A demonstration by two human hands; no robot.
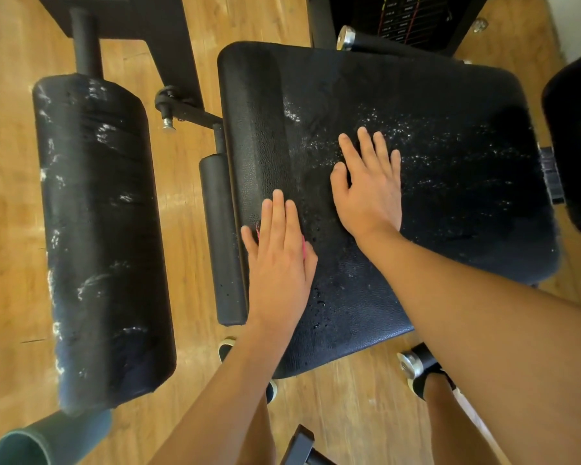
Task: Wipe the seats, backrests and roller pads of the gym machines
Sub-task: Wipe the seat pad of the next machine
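A black padded seat (450, 95) fills the middle of the head view, wet with droplets and white foam specks. My left hand (279, 260) lies flat on the seat's near-left part, pressing down a pink cloth (304, 247) of which only thin edges show beside my fingers. My right hand (369, 186) rests flat on the seat's centre with fingers spread and nothing in it. A large black roller pad (98, 229) streaked with white foam lies to the left. A slim black roller (220, 229) runs along the seat's left edge.
Another black pad (577, 146) sits at the right edge. A weight stack (406, 18) and a chrome-capped handle (348, 38) stand behind the seat, and a second handle (413, 362) is near my feet. A green tube (47, 437) pokes in bottom left. The floor is wood.
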